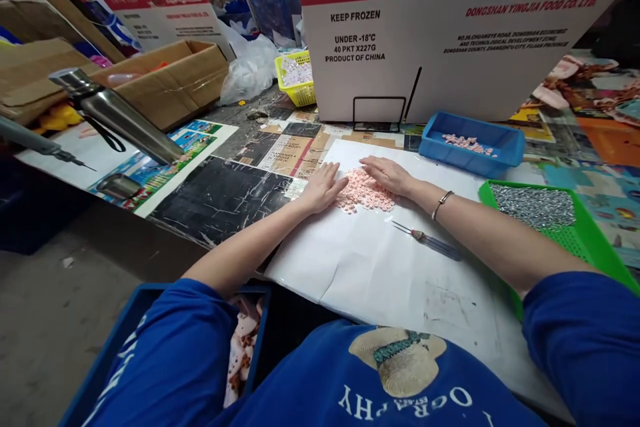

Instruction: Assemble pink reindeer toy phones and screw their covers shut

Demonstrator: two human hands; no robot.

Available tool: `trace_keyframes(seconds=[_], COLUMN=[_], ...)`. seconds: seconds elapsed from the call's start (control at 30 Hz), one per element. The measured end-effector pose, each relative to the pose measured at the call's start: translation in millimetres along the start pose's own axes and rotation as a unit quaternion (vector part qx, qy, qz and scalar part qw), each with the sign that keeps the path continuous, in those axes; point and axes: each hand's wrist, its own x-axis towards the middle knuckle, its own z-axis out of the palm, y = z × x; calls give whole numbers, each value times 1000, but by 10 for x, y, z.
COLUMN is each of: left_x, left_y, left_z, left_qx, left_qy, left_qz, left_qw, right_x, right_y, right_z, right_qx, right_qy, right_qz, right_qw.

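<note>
A pile of small pink ring-like pieces [367, 192] lies on a white sheet [345, 267] covering the table. At its left edge rests my left hand [323, 188], palm down, fingers stretched out and the thumb toward the pile. My right hand [387, 175] lies over the pile's far right side with its fingers extended. Neither hand grips anything. Just nearer to me than my right hand is a two-pronged tool [425, 239] with a dark handle, lying flat on the sheet. What is under my palms is hidden.
A blue tray [470, 153] with some pink pieces and a green tray [580, 240] of small metal parts stand at right. A steel flask [125, 113] and a screwdriver-like tool [50, 143] are at left. A large carton [425, 33] blocks the back. Below left sits a blue crate [263, 327].
</note>
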Motion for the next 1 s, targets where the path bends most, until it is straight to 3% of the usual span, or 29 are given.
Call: trace_keyframes(seconds=[0.13,0.33,0.4,0.47,0.6,0.77,0.87,1.0], left_x=[7,-251,-246,-171,30,153,235,388], left_y=[224,-8,-43,-1,207,427,528,648], left_z=[51,-307,-315,-246,-15,245,364,483], left_qx=[-24,31,57,63,23,-99,-144,-245], left_qy=[-28,-151,-154,-142,-93,48,118,215], left_qz=[28,125,132,137,127,35,-15,-83], left_qw=[999,980,978,978,987,993,982,942], right_x=[-178,-507,-533,-499,-370,-306,-276,-218], right_y=[-98,86,100,77,14,-72,-174,-282], right_z=[-59,-294,-237,-125,78,145,165,185], right_qx=[29,-6,-49,-80,-81,-82,-92,-107], right_qy=[-47,-147,-174,-163,-83,-31,3,29], right_qz=[-34,-56,-83,-108,-139,-137,-118,-95], right_qw=[998,988,980,977,984,987,989,989])
